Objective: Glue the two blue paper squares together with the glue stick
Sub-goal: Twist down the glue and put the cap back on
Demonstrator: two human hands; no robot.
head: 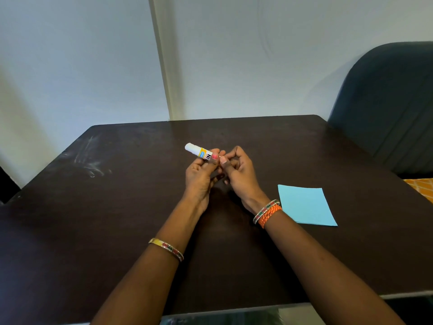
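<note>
A white glue stick (198,152) with a yellow and blue label is held above the middle of the dark table (117,219), its white end pointing up and to the left. My left hand (201,174) grips its body. My right hand (239,170) pinches the stick's near end with thumb and fingers, which hide that end. Light blue paper (305,205) lies flat on the table to the right of my right wrist; a second edge shows under its near side, so two sheets seem stacked. Neither hand touches the paper.
A dark padded chair (389,106) stands at the table's far right corner. An orange patterned thing (421,185) shows at the right edge. A pale wall runs behind the table. Chalky scuffs (91,160) mark the table's left part.
</note>
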